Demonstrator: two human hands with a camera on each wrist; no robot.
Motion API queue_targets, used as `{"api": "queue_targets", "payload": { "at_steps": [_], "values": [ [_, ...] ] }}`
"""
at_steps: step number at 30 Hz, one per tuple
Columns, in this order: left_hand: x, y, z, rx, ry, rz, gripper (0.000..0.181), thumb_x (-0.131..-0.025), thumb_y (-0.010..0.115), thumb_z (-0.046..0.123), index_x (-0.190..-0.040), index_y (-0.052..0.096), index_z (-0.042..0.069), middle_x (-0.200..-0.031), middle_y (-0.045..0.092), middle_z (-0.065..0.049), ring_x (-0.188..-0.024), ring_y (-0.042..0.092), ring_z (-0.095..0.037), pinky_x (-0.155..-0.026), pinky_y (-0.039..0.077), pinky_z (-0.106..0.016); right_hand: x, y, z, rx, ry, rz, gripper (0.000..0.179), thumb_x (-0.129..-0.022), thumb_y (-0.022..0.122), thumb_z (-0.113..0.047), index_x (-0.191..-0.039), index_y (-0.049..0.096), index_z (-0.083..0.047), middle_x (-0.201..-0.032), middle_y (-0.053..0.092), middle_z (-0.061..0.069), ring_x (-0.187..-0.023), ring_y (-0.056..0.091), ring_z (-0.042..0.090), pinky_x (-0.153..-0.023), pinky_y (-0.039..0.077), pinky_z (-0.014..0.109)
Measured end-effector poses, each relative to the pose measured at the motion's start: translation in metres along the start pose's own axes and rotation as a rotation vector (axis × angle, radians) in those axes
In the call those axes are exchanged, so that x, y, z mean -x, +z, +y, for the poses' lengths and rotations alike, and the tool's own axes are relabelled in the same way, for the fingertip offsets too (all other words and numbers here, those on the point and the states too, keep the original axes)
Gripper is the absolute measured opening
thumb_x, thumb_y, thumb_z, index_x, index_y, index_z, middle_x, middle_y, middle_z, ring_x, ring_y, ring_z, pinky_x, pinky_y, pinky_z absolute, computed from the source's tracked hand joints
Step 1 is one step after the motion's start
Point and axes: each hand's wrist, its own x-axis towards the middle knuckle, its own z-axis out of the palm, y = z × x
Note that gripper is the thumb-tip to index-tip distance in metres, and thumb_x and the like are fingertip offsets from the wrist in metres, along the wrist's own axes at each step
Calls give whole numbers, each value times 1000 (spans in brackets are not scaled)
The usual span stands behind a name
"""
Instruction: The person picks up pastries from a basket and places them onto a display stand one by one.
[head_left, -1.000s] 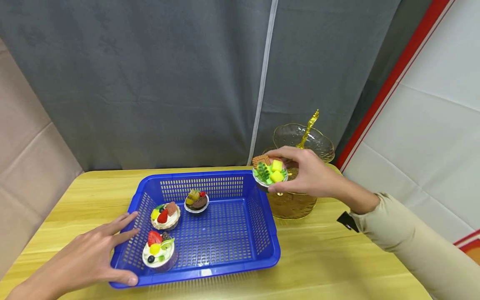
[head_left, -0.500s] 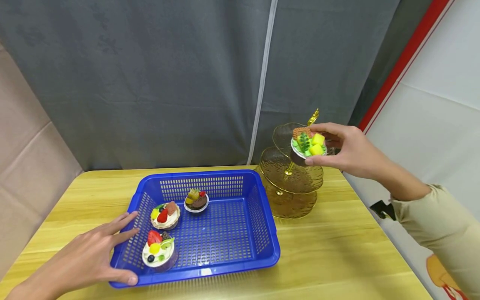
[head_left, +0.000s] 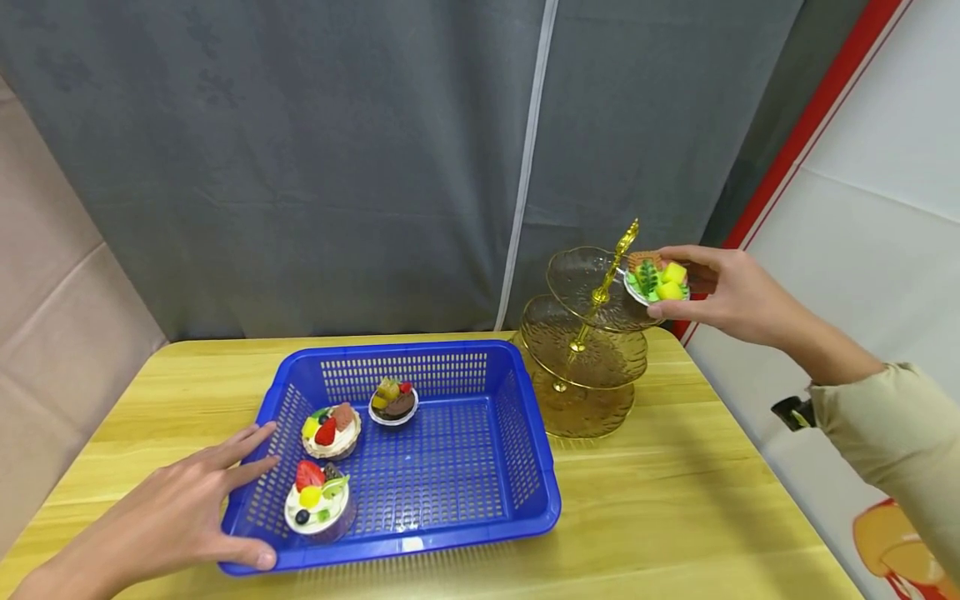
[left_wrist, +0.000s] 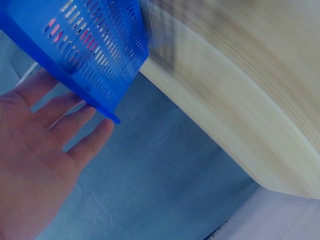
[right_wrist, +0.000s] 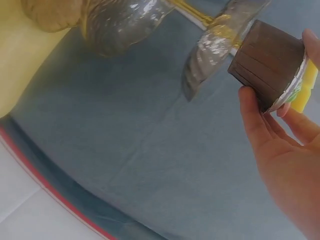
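My right hand [head_left: 731, 287] pinches a toy cupcake [head_left: 654, 287] topped with yellow cubes, a green leaf and a biscuit. It holds the cupcake by the right side of the top tier of a gold three-tier cake stand [head_left: 585, 367]. In the right wrist view the brown cup [right_wrist: 270, 57] shows in front of that tier; whether they touch, I cannot tell. My left hand [head_left: 168, 517] lies with spread fingers at the left rim of a blue plastic basket [head_left: 390, 546]. From the left wrist view, its fingertips [left_wrist: 102, 127] touch the basket's rim from outside.
Inside the basket, on its left half, sit a strawberry cream cupcake [head_left: 318, 504], a fruit tart [head_left: 330, 433] and a chocolate tart [head_left: 393, 402]. A grey curtain [head_left: 300, 167] hangs behind the wooden table [head_left: 660, 500], with a white panel [head_left: 862, 242] at the right.
My right hand has carried the cupcake from above the basket's right rim, up and rightward, to the stand's top tier. The left hand and basket have stayed put.
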Motion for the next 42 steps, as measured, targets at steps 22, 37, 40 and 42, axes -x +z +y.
{"api": "queue_targets", "payload": {
  "at_steps": [22, 37, 40, 42],
  "values": [
    [4, 1, 1, 3, -37, -51, 101, -55, 74, 82, -121, 72, 4, -148, 46, -20, -110, 60, -51, -72, 54, -62, -15, 15, 21, 53, 46, -23, 68, -87, 79, -25, -144, 50, -1, -114, 65, 17, -92, 65, 9, -71, 48, 13],
    [3, 0, 3, 6, -6, 7, 102, -53, 75, 81, -119, 72, 4, -147, 47, -20, -110, 61, -50, -72, 54, -60, -17, 13, 15, 46, 44, -48, 85, -86, 79, -26, -154, 33, -5, -147, 46, 23, -127, 50, 43, -98, 44, 51],
    [2, -1, 2, 4, 16, 33, 102, -53, 75, 81, -119, 73, 3, -146, 48, -19, -110, 61, -49, -72, 54, -59, -16, 6, 11, 12, 49, -38, 92, -85, 80, -27, -158, 25, -12, -157, 33, 21, -139, 35, 46, -107, 31, 63],
    [2, -1, 2, 5, 27, 44, 102, -54, 75, 81, -119, 73, 3, -146, 48, -19, -110, 61, -49, -73, 54, -59, -15, 2, 6, -21, 43, -12, 94, -85, 80, -26, -159, 23, -17, -160, 29, 18, -143, 30, 44, -111, 26, 63]
  ]
}}
